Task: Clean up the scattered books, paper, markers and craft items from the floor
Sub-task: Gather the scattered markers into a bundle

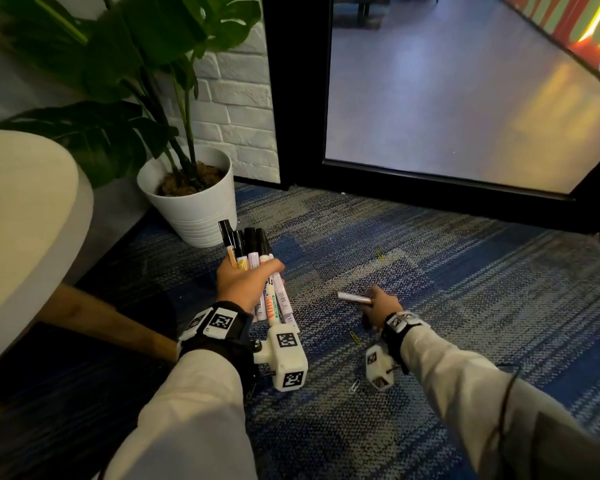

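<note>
Our left hand (245, 284) grips a bunch of pens (257, 271), caps up. Right hand (381, 306) pinches 1 pen (354, 298) just above the rug (465, 271). Clips (354, 337) lie nearby.

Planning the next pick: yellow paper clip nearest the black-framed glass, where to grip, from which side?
Probably from straight above: the yellow paper clip lies flat on the carpet, so pinch across its narrow width. The right hand is nearer but grips a marker.

Black-capped marker bundle (253, 251) held in left hand (245, 284), single marker (352, 297) in right hand (383, 304)
</note>
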